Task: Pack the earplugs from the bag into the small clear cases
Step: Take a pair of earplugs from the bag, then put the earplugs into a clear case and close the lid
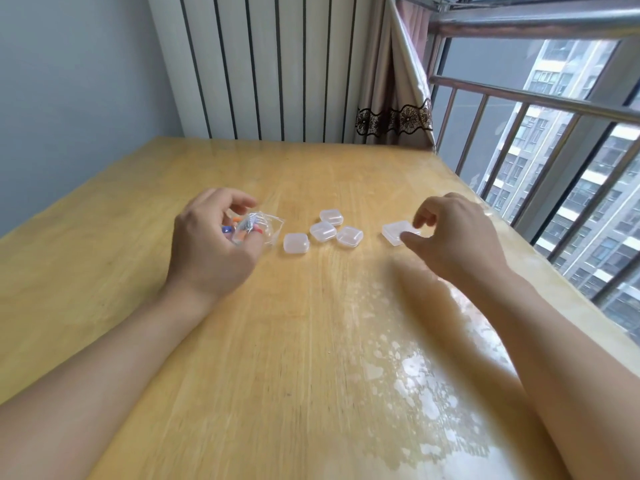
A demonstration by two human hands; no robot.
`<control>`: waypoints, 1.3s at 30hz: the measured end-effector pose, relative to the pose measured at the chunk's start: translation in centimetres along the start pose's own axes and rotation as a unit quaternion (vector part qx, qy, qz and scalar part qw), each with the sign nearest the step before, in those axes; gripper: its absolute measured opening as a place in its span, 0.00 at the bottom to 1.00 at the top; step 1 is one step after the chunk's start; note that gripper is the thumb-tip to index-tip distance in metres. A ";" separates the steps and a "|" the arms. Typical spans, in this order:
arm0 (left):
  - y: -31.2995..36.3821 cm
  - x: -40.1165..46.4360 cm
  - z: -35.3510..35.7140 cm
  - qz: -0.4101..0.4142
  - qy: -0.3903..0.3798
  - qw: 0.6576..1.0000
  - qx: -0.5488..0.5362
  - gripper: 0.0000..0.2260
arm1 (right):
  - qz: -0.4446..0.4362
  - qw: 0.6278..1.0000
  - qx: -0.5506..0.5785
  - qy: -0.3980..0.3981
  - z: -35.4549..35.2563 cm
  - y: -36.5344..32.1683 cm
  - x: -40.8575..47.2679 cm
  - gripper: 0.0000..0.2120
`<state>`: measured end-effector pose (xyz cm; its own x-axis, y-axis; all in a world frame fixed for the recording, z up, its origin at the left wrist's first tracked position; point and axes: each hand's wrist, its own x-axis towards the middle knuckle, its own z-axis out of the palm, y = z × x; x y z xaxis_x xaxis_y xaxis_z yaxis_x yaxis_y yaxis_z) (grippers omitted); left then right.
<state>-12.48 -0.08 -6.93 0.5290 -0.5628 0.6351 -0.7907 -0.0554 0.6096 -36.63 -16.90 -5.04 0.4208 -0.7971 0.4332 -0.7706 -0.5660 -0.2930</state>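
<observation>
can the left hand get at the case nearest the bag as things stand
Probably not straight away. The left hand is holding the bag of earplugs, so its grip is taken. The way itself looks free: the nearest clear case sits just right of the bag on bare table, with nothing between them.

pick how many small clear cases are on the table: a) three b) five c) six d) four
b) five: a loose cluster of four cases lies mid-table, and a fifth case sits apart on the table, pinched by the right hand.
</observation>
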 end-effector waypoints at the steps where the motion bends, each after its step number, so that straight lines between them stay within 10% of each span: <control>1: -0.7 0.3 -0.1 -0.029 -0.003 0.999 0.026 0.13 | -0.036 0.997 0.066 0.005 0.2 -1.2 -0.5 0.05; 5: -3.1 1.6 -0.3 -0.137 -0.041 0.987 0.066 0.17 | -0.186 0.949 0.233 -0.106 2.9 -6.8 -3.9 0.07; 11: -4.7 2.3 -0.3 -0.215 -0.075 0.968 0.106 0.17 | -0.276 0.942 0.170 -0.090 6.5 -11.5 -3.4 0.18; 19: -5.2 2.1 -0.8 -0.194 -0.047 0.979 0.051 0.04 | -0.213 0.962 0.143 -0.093 8.0 -13.8 -1.9 0.05; 26: -4.3 2.2 -0.6 -0.291 -0.001 0.926 -0.242 0.07 | -0.184 0.951 0.226 -0.101 8.3 -11.5 -1.8 0.03; 39: -4.2 2.2 -1.1 -0.227 0.055 0.933 -0.274 0.08 | -0.188 0.948 0.243 -0.082 7.8 -11.1 -1.9 0.05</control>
<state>-7.74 -0.19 -7.60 0.8235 -0.4942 0.2786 -0.2175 0.1786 0.9596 -25.19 -10.75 -9.28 0.7220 -0.5186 0.4580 -0.2559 -0.8152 -0.5196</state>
